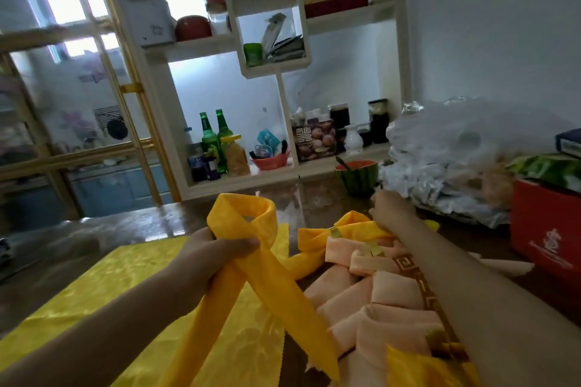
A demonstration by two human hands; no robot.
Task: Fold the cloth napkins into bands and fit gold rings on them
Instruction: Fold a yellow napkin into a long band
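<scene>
Above the near half of the surface [141, 223], an orange napkin band [270, 286] is gripped in the left hand [217, 253]. The band is bent into a loop that stands up past the fingers, and its two tails are crossed at the grip and hang down toward the near edge. Under it a bright yellow cloth [110, 286] is spread flat.

To the right, peach napkins [355, 292] are piled in folded bands, and a gold ring [374, 250] is fitted on one of them. A second orange napkin [314, 242] is laid just beside the pile.

The right hand [391, 210] is stretched out over that pile toward the far edge, and only its back is seen. Its fingers are curled, but whether anything is held cannot be told.

A watermelon-patterned bowl [356, 181] is set at the far edge, near that hand. Crumpled plastic bags [456, 151] and a red box [547, 229] are kept at the right edge.
</scene>
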